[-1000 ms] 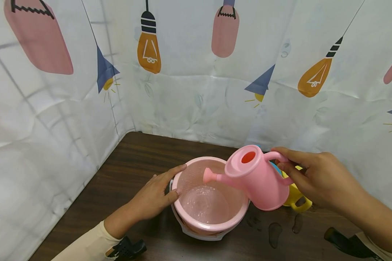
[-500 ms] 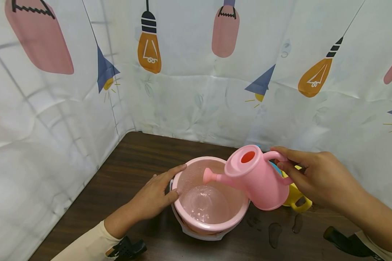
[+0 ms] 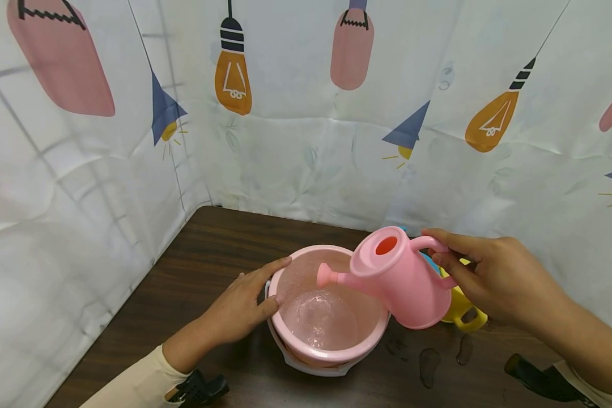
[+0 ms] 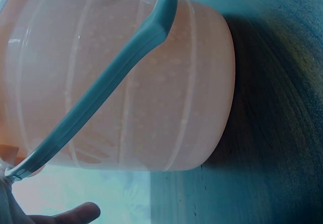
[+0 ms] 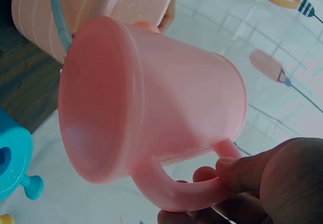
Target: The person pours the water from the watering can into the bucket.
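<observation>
A pink watering can (image 3: 413,289) tilts over the bucket, its spout head (image 3: 327,275) above the opening. My right hand (image 3: 494,277) grips its handle (image 5: 181,191), thumb and fingers curled round it. Below, the pink bucket (image 3: 331,356) stands upright on the table, with rippling water (image 3: 318,320) at its bottom. My left hand (image 3: 239,300) rests on the bucket's left rim, index finger and thumb extended onto it; its other fingers are mostly hidden in the head view. In the left wrist view, the bucket's bail handle (image 4: 101,93) hangs across its side.
A yellow handled vessel (image 3: 461,309) stands right of the bucket, partly behind the pink can. Beside it is a blue watering can (image 5: 15,153). Wet patches (image 3: 429,365) lie on the dark wooden table (image 3: 183,272). A printed curtain (image 3: 306,158) closes off the back and left.
The water's ripples and glints in the bucket differ from frame to frame. The pink watering can has tipped very slightly leftward; both hands keep practically the same places.
</observation>
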Motion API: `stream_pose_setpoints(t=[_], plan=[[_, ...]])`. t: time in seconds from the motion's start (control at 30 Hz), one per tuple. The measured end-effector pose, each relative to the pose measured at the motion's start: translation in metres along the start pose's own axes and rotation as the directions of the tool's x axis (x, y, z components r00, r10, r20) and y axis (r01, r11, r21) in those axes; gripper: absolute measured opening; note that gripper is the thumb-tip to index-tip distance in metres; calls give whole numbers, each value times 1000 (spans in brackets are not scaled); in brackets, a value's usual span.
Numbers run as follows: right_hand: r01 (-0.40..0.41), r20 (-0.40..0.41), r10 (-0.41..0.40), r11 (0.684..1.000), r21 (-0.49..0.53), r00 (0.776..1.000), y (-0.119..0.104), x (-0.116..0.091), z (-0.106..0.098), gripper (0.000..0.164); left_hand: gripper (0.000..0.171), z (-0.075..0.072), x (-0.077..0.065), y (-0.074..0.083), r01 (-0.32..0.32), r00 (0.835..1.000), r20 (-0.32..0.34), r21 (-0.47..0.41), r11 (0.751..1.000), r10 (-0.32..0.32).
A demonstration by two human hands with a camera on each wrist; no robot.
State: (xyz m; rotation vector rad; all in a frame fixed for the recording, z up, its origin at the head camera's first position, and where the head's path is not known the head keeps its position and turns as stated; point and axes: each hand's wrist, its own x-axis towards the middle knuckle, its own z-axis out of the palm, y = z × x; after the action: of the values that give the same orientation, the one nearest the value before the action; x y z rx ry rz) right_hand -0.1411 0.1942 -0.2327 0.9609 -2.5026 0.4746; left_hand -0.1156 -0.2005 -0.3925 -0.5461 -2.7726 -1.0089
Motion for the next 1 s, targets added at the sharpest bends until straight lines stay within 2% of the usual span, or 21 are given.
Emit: stream_pose_setpoints(t=[0.27, 1.0], plan=[[6, -2, -6, 999, -31, 1000, 0, 0, 0, 44, 64, 0, -1, 0, 0, 1000, -2, 4, 1000, 0], [27, -39, -27, 1000, -6, 999, 0, 0, 2, 45, 64, -1, -1, 1, 2, 1000, -1, -8, 1000, -2]])
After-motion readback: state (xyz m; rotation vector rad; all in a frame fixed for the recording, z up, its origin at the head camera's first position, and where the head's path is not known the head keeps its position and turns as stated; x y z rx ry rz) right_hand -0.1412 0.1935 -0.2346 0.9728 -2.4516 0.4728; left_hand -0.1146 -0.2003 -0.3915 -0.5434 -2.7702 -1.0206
